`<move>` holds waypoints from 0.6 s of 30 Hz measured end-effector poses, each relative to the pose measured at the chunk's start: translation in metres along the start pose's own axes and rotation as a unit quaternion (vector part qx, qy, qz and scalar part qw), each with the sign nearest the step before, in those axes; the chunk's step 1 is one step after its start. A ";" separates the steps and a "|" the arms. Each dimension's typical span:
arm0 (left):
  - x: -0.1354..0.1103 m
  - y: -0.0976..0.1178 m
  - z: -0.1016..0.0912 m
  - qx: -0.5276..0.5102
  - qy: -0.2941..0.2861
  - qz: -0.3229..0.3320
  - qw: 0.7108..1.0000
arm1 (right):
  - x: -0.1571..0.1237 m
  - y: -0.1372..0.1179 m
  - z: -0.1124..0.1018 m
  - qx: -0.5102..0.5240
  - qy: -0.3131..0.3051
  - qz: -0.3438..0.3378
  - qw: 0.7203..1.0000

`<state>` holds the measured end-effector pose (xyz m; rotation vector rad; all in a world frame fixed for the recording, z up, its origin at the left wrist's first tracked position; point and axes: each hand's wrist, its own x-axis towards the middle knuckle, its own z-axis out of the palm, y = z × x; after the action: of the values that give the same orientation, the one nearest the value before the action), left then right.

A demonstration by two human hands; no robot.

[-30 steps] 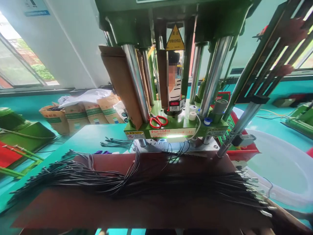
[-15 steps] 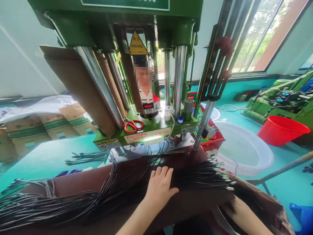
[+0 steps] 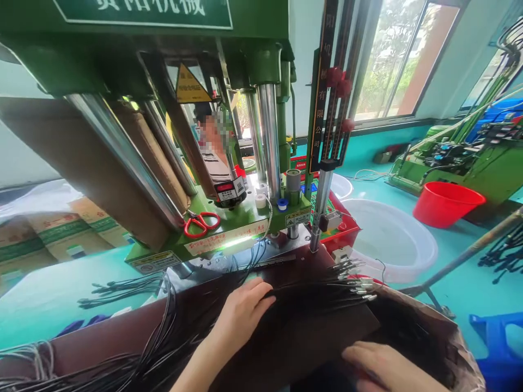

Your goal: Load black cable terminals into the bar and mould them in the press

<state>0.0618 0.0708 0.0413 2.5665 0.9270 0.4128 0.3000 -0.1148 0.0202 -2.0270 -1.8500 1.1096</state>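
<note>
A spread of black cables (image 3: 302, 294) with silvery metal ends (image 3: 363, 284) lies across the brown work surface in front of the press. My left hand (image 3: 245, 307) rests over them, its fingers drawn together and the thumb close to them around some of the strands. Low on the right, apart from the metal ends, is my right hand (image 3: 379, 362), by the front of the surface. Motion blurs its fingers, and I cannot make out anything in them. More black cables (image 3: 157, 332) trail off to the left.
The green press (image 3: 245, 228) stands directly ahead, with red-handled scissors (image 3: 200, 224) on its lower platen. At right are a white tub (image 3: 429, 256), a red bucket (image 3: 447, 204) and a blue stool (image 3: 490, 348). A person is partly visible behind the press.
The view has turned and shifted. My left hand's spread fingers have come together over the cables. My right hand has moved out from beside the surface's right edge to its front.
</note>
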 end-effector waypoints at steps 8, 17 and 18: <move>-0.004 -0.001 -0.009 -0.130 0.063 -0.086 0.986 | 0.037 -0.048 0.018 0.252 -0.018 -0.196 0.947; -0.005 0.005 0.005 -0.148 -0.048 -0.100 0.983 | 0.086 -0.055 0.032 0.640 0.024 -0.217 0.737; -0.003 0.005 0.010 -0.128 -0.059 -0.088 0.986 | 0.086 -0.054 0.032 0.632 0.015 -0.199 0.749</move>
<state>0.0667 0.0626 0.0345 2.2304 0.9797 0.3031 0.2337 -0.0358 -0.0045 -0.7832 -0.8499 1.5050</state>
